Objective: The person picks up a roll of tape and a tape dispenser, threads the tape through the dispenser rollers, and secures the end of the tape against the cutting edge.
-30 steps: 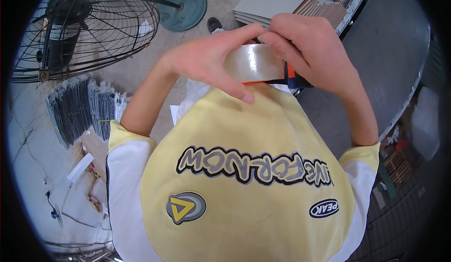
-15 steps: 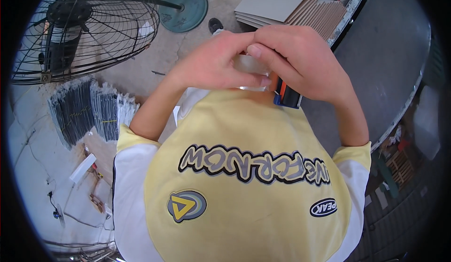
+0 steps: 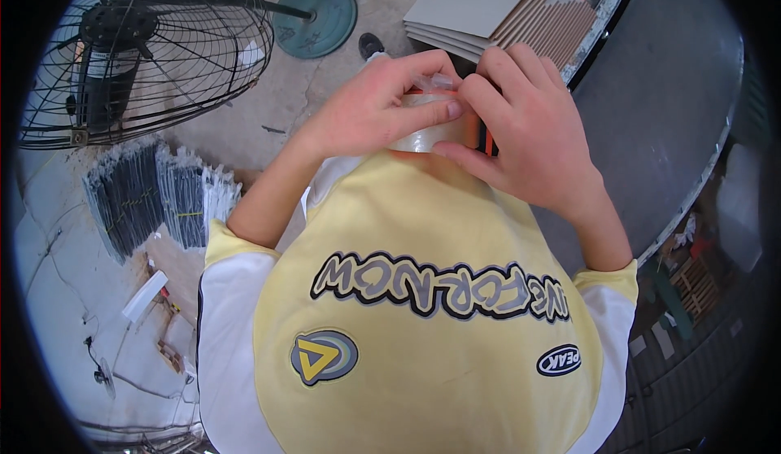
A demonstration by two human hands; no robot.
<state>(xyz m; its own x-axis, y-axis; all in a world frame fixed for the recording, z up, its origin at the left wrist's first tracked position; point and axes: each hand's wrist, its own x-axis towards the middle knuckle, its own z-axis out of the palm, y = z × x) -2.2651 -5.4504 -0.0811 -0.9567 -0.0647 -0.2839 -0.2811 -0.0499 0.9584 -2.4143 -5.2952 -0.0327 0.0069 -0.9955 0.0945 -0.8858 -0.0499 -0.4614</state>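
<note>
Tape roll (image 3: 419, 140) between your left hand (image 3: 376, 106) and right hand (image 3: 533, 133), in front of your shirt (image 3: 431, 364). Dispenser (image 3: 473, 128) just right of roll, beside right hand. Fan (image 3: 119, 24) far left; its base (image 3: 317, 29) on floor (image 3: 232, 141) ahead, left of stacked boards (image 3: 472, 6). Shoe (image 3: 371, 45) between base and boards. Desk (image 3: 659, 112) on your right, right of boards. Bundled sheets (image 3: 146, 198) on your left, nearer you than fan.

A wide roll of clear tape (image 3: 416, 140), glossy and pale, is held up between the left hand (image 3: 366, 106) and the right hand (image 3: 533, 133), its curved outer face partly hidden by the left thumb. At its right side sits an orange and dark dispenser (image 3: 472, 131) (mostly covered by the right hand, so its full shape cannot be told). A crumpled, see-through bit of film (image 3: 439, 82) shows at the roll's far edge, by the fingertips.
</note>
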